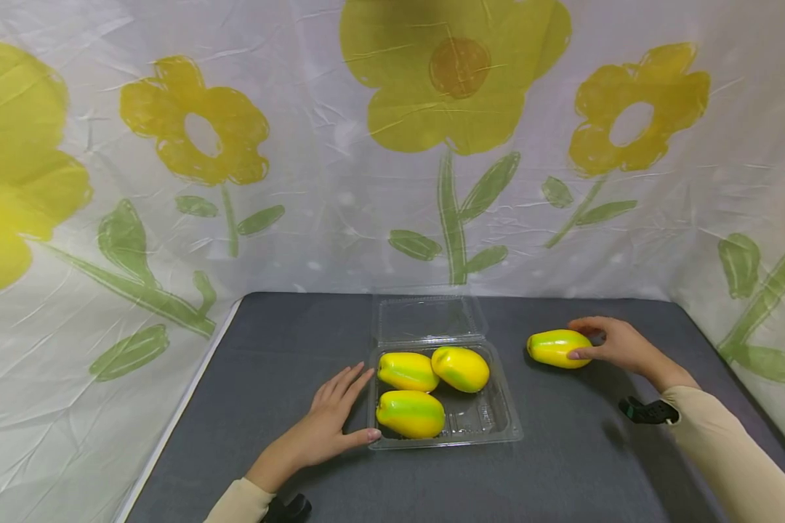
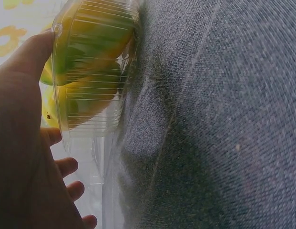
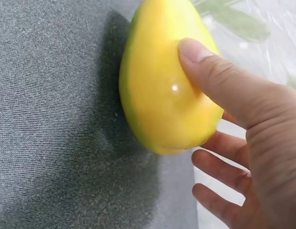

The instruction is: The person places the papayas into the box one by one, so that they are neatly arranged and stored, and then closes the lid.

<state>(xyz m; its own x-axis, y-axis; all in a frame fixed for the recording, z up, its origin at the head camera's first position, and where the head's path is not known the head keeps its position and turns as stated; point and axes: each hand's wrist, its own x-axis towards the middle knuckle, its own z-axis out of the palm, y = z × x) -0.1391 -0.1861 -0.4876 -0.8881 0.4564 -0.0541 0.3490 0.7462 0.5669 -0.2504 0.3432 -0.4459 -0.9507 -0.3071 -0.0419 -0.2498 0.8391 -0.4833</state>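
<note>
A clear plastic clamshell tray (image 1: 497,425), lid folded open toward the back, is seen near the front centre of the dark grey fabric-covered table (image 1: 301,334). The left hand (image 1: 330,425) is laid flat on the cloth just beside the tray's left wall, fingers straight and relaxed, thumb tip touching the near-left corner; nothing is grasped.

3 glossy yellow mango-shaped fruits w/ green bands are held in the tray: the nearest fruit (image 1: 410,413) lies w/ long axis left-right, the back-left fruit (image 1: 408,371) also approx. left-right, touching the back-right fruit (image 1: 461,368), which is angled slightly.

Farther back and to the right, a 4th yellow-green mango (image 1: 554,348) lies on the table, apart from the tray, long axis left-right, narrower end pointed left toward the tray. It is smooth and shiny, mostly yellow, w/ a green stripe along its top. It is gripped by the right hand (image 1: 618,345): thumb pressed on the near side, fingers curled round the far side, as confirmed in the right wrist view (image 3: 162,81).

Total: 4 mangoes, 1 tray, 2 hands.

Behind the table, a white crinkled sheet printed w/ yellow flowers (image 1: 458,80) is hung.
</note>
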